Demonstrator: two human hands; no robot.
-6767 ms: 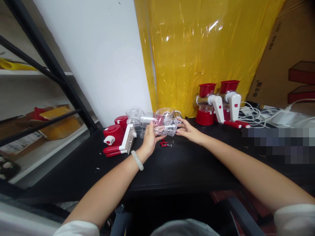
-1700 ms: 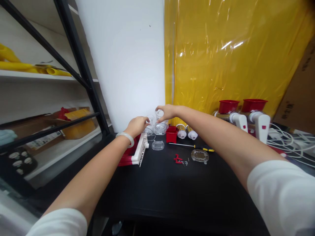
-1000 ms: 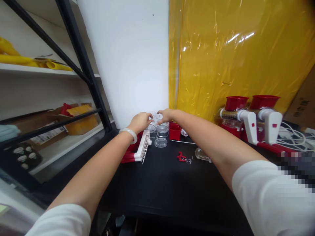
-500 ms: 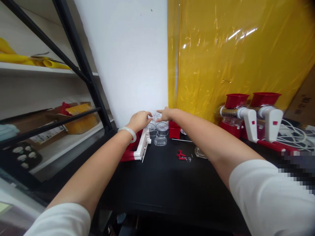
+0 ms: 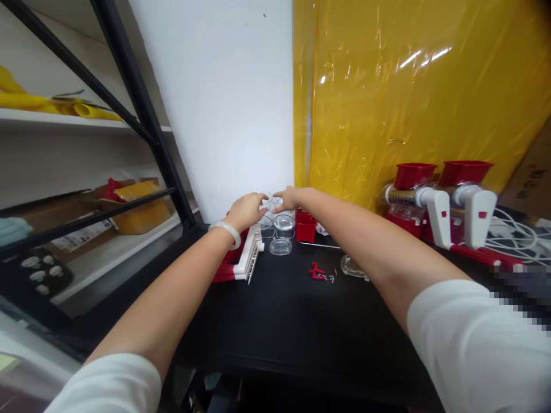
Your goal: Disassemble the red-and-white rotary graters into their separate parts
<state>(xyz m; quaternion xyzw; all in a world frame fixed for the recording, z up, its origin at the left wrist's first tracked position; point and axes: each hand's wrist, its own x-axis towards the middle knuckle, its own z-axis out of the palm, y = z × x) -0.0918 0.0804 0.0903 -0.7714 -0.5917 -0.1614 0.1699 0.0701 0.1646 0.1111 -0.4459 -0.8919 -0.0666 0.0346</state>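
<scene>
Clear plastic containers (image 5: 284, 225) are grouped at the back of the black table, by the white wall panel. My left hand (image 5: 248, 210) reaches to their left side, thumb and index finger apart in a C shape. From the right, my right hand (image 5: 289, 199) meets the same group, its fingers also apart. Both sets of fingertips are beside or touching the rear containers; transparent walls make firm contact hard to tell. A low clear oval piece (image 5: 280, 247) lies in front. Under my left wrist is a white and red plastic frame part (image 5: 248, 255).
A red bin (image 5: 306, 229) and a thin metal rod (image 5: 321, 245) lie right of the containers. Small red parts (image 5: 317, 271) with screws lie nearer. Two red-and-white crank machines (image 5: 462, 201) stand at right. A black-framed shelf (image 5: 150, 123) rises at left.
My right index finger has curled in slightly from a straighter pose. My left hand has shifted slightly to the right. The containers look nearly unmoved.
</scene>
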